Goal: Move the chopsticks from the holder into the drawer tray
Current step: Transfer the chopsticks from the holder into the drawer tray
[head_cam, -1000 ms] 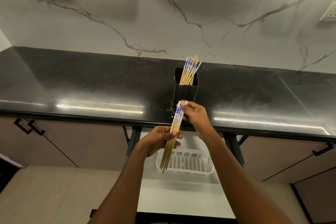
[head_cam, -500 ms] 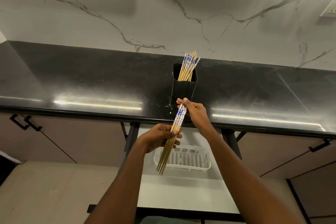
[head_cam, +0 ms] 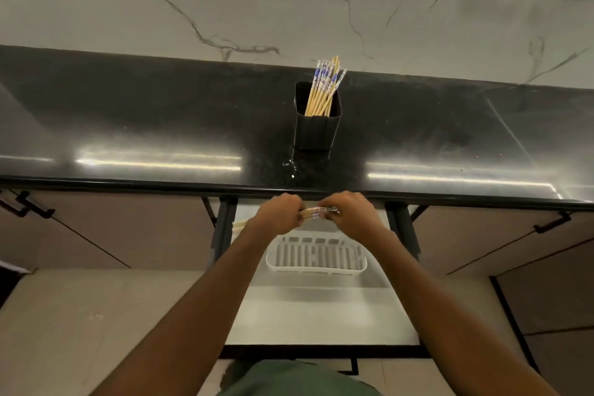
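Both hands, left hand [head_cam: 279,215] and right hand [head_cam: 348,214], grip a horizontal bundle of blue-patterned bamboo chopsticks [head_cam: 316,212] above the white slotted plastic drawer tray [head_cam: 316,268]; the black rectangular holder [head_cam: 316,128] contains more.

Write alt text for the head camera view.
Both hands, left and right, hold a bundle of chopsticks level above a white tray in an open drawer. Behind them, more chopsticks stand in a black holder on a dark counter against a marble wall.
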